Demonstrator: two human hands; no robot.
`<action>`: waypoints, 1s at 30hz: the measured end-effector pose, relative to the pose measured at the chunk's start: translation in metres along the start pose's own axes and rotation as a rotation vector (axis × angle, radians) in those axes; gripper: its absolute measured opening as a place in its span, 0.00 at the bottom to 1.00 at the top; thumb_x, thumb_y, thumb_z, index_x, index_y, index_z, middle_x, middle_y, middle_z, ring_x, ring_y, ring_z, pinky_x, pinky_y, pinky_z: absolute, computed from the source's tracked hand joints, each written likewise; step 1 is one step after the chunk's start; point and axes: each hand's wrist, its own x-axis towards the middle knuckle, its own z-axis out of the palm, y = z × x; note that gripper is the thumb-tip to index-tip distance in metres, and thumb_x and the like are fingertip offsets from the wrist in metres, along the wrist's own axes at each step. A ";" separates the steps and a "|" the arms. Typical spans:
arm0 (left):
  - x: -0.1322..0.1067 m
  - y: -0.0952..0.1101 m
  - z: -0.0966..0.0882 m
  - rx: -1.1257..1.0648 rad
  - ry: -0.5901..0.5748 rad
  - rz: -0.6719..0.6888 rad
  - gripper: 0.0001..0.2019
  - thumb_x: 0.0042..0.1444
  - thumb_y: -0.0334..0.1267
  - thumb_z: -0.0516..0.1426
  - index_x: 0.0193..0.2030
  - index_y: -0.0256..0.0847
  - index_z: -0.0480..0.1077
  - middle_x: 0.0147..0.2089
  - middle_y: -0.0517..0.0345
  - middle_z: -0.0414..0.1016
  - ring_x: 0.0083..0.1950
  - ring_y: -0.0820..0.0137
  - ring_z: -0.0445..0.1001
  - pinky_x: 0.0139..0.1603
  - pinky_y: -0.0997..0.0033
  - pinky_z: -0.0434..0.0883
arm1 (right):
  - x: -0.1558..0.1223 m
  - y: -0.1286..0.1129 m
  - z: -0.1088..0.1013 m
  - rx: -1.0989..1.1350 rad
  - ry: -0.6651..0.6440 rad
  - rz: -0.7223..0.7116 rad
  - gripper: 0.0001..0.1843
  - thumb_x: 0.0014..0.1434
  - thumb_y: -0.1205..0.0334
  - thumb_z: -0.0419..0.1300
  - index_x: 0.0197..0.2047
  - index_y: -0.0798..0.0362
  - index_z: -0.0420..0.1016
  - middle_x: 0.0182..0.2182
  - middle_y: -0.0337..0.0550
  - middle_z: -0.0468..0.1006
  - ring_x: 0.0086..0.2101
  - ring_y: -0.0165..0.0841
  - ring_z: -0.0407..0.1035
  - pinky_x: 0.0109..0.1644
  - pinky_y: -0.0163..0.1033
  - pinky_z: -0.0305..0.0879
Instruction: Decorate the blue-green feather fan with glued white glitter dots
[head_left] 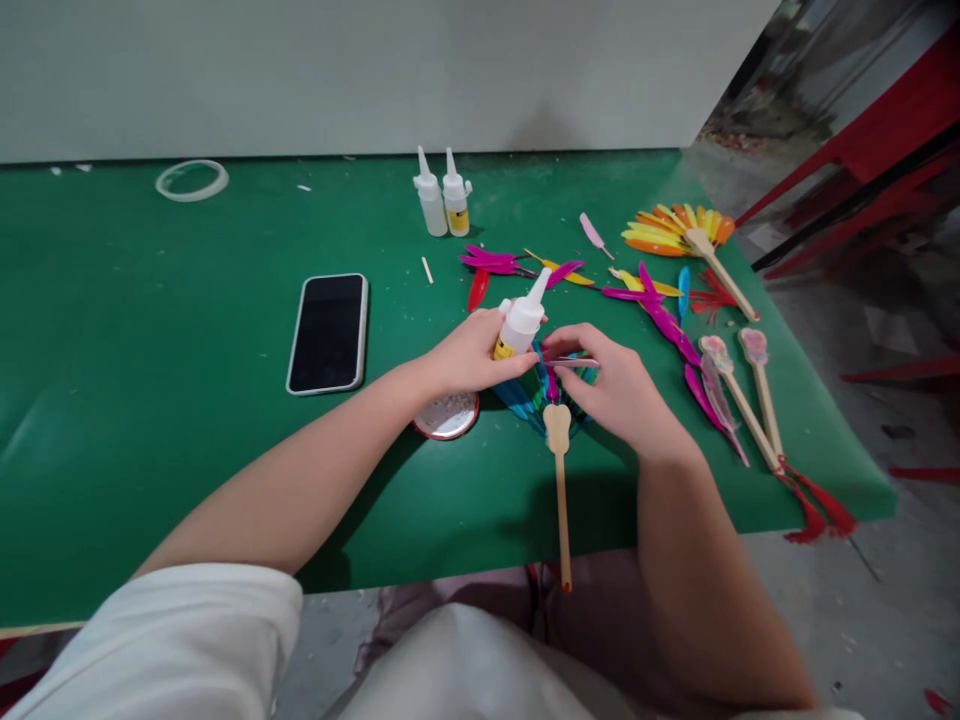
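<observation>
A white glue bottle (520, 328) with a yellow label is gripped in my left hand (472, 355), its nozzle tilted up and right. My right hand (611, 385) pinches a thin pale stick (571, 362) just to the right of the bottle. Beneath both hands lies a feather fan (529, 395) of blue, green and magenta feathers, partly hidden by my fingers. Its wooden handle (561, 490) points toward me, over the table's front edge. Under my left wrist a round, shiny dish (448, 415) with a red rim is partly covered.
Two more glue bottles (442, 203) stand at the back. A phone (328, 333) lies left of my hands, and a tape ring (192, 181) farther back. Loose magenta feathers (664, 318), a yellow-orange fan (667, 230) and two wooden handles (750, 410) with red tassels are on the right.
</observation>
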 end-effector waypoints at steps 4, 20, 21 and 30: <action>0.000 0.003 0.000 0.039 -0.023 0.001 0.15 0.51 0.48 0.54 0.37 0.38 0.71 0.46 0.49 0.73 0.48 0.60 0.72 0.52 0.58 0.67 | 0.000 -0.001 0.000 -0.011 0.000 -0.012 0.17 0.54 0.76 0.53 0.43 0.46 0.68 0.39 0.36 0.76 0.42 0.32 0.72 0.46 0.39 0.70; 0.002 0.002 0.002 0.095 -0.052 0.024 0.14 0.51 0.45 0.55 0.40 0.38 0.68 0.45 0.49 0.72 0.47 0.59 0.71 0.49 0.57 0.67 | 0.001 0.000 0.001 0.012 0.007 -0.001 0.18 0.53 0.76 0.52 0.44 0.47 0.67 0.40 0.38 0.76 0.42 0.33 0.72 0.47 0.42 0.71; 0.002 0.001 0.002 0.088 -0.051 0.025 0.14 0.51 0.45 0.55 0.40 0.38 0.68 0.45 0.49 0.72 0.47 0.59 0.71 0.49 0.57 0.67 | 0.001 0.000 0.001 0.015 0.009 -0.003 0.18 0.53 0.76 0.52 0.44 0.47 0.67 0.40 0.38 0.76 0.42 0.33 0.72 0.47 0.42 0.71; 0.002 0.002 0.001 0.066 -0.046 0.023 0.14 0.51 0.45 0.56 0.40 0.39 0.68 0.44 0.50 0.72 0.47 0.60 0.71 0.49 0.59 0.66 | 0.001 -0.002 0.000 0.042 0.031 0.005 0.17 0.53 0.76 0.52 0.44 0.47 0.68 0.39 0.38 0.75 0.41 0.32 0.72 0.47 0.41 0.72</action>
